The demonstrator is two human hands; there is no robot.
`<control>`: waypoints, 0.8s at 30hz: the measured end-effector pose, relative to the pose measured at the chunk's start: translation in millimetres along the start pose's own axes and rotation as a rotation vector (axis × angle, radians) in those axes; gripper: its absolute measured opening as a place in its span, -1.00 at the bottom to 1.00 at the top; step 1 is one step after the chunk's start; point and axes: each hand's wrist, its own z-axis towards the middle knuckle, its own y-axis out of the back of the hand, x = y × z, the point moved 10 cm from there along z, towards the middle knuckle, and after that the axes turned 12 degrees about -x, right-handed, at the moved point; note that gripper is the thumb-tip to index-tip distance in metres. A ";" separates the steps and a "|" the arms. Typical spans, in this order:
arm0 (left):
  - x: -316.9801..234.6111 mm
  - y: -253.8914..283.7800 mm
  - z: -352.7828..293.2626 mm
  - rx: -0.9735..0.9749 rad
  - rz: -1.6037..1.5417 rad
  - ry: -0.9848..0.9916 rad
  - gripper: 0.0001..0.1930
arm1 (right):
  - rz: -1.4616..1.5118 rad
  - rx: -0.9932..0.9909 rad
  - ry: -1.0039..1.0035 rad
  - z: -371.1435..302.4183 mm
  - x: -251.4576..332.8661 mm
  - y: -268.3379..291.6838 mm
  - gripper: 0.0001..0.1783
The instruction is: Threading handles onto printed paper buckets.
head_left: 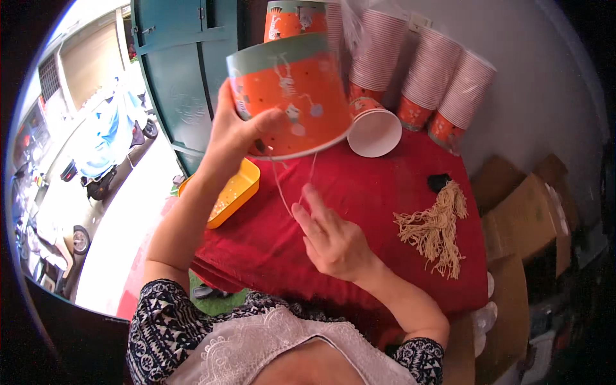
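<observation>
My left hand grips a large orange paper tub with a green band and small printed figures, its thumb across the printed side. The tub is held up over the table, its white rim facing down. A thin pale string hangs in a loop from the tub's lower edge. It runs down to my right hand, whose fingertips are slightly blurred and appear to hold the loop. A bundle of beige strings with a black end lies to the right on the red cloth.
On the red-covered table a yellow tray stands at the left. Behind are stacked paper tubs, several in plastic, and a tub on its side. Cardboard boxes stand at the right; a green door at the left.
</observation>
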 end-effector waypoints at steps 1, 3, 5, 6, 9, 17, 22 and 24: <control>0.3 11.4 10.4 -0.035 0.047 -0.048 -0.13 | 0.001 -0.003 0.005 -2.6 -5.4 1.7 -0.27; -1.7 34.2 31.4 -0.118 0.105 -0.115 -0.15 | 0.067 -0.131 0.010 -9.4 -15.3 17.1 -0.21; -0.7 55.5 55.1 -0.176 0.110 -0.132 -0.15 | 0.029 -0.089 -0.063 -22.9 -32.8 19.6 -0.30; 0.4 67.0 65.9 -0.209 0.180 -0.080 -0.16 | 0.021 -0.048 -0.125 -32.2 -45.0 18.5 -0.33; -13.3 118.5 117.8 -0.367 0.290 -0.360 -0.11 | -0.012 -0.016 -0.275 -51.0 -76.5 16.5 -0.52; 53.7 168.9 255.5 -0.454 0.319 0.081 0.26 | -0.004 -0.100 -0.452 -96.1 -124.7 13.7 -0.81; 43.3 127.7 268.0 -0.642 0.424 -0.065 0.37 | -0.032 -0.097 -0.500 -105.5 -132.3 19.3 -0.83; 30.7 127.9 267.8 -0.739 0.467 -0.078 0.30 | -0.010 -0.084 -0.508 -104.9 -128.5 17.2 -0.83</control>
